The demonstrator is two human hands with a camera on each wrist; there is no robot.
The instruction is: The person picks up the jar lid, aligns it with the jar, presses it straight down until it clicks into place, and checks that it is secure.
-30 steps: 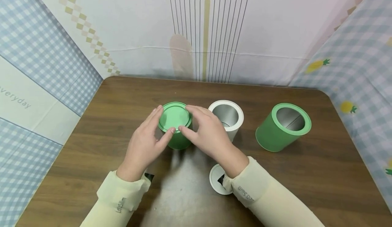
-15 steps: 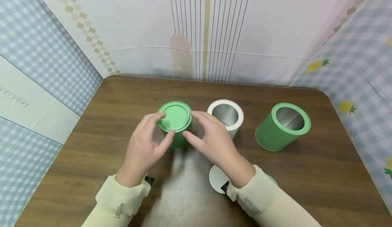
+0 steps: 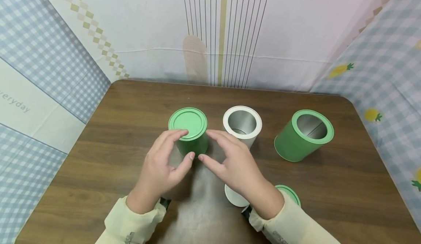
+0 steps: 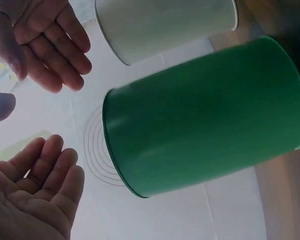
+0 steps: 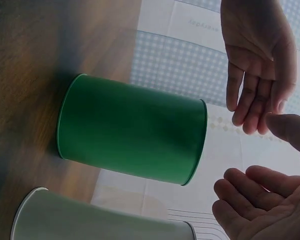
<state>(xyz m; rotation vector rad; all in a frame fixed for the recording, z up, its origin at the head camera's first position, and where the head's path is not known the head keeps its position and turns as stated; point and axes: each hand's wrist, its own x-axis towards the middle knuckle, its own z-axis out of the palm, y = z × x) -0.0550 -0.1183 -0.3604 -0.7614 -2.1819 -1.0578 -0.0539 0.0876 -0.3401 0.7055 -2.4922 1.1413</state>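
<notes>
A green tin can (image 3: 197, 147) stands upright with its green lid (image 3: 190, 123) on top. My left hand (image 3: 158, 167) hovers at the can's near left, fingers loosely bent and holding nothing. My right hand (image 3: 238, 165) mirrors it at the near right, thumb tip close to the left thumb tip. Both wrist views show the hands apart from the can (image 4: 205, 120), up beyond its lidded end, palms and fingers bare. Just right of that can, an uncovered white can (image 3: 251, 141) is partly covered by my right hand.
Farther right stands an uncovered green can (image 3: 289, 145), its metal inside showing. A white lid (image 3: 235, 198) lies on the brown table (image 3: 115, 145), partly behind my right hand. Another green lid (image 3: 289, 192) peeks out beside the right sleeve (image 3: 286, 222). A patterned cloth backdrop (image 3: 151, 28) surrounds the table.
Both hands have drawn back from the lidded green can toward the person, leaving more of the lid showing. The green lid by the right sleeve has come into view. The cans stay put.
</notes>
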